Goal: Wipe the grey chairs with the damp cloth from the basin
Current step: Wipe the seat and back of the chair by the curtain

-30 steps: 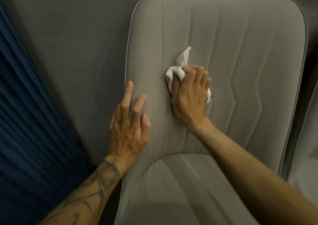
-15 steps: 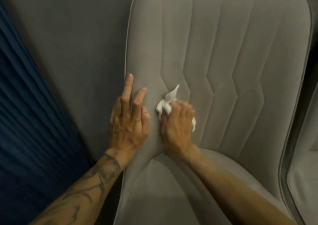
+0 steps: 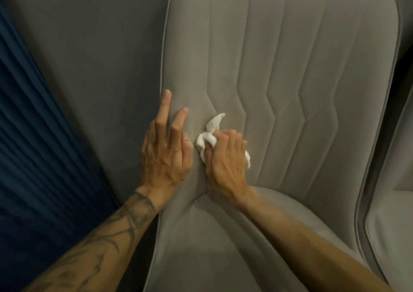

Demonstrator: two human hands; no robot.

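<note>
Grey fabric nearest: met the chair (image 3: 223, 247), seat first. Beyond the seat's back edge, found the left hand (image 3: 165, 155) flat on the left edge of the backrest (image 3: 290, 57), fingers straight, holding nothing. Just right of it, found the right hand (image 3: 225, 162) curled round the bunched white cloth (image 3: 209, 135), pressed to the lower backrest. Saw the cloth's loose tail pointing up, away from the knuckles. Judged most of the backrest to lie above and right of the cloth.
</note>
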